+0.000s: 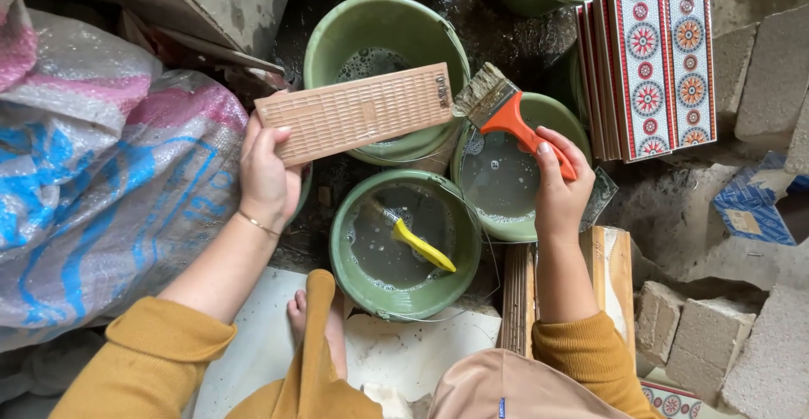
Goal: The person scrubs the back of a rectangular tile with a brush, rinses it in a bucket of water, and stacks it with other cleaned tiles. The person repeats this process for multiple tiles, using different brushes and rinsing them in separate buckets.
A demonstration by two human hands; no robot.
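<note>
Wet floor (506,31); bristles (477,90) partly behind tile (358,114), L hand (266,176).

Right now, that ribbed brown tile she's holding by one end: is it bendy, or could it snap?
Probably stiff: the tile juts out straight from the left hand without sagging. Likely brittle like the patterned tiles, so a drop might chip it. The ribbed back should aid grip, though it may be wet.

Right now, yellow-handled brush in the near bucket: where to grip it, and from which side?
Grip the yellow handle, probably from above and the right. It slants up out of the grey water in the green bucket, its free end toward the right rim, while the brush head sits submerged on the left. The right hand is nearest, though holding the orange-handled brush.
</note>
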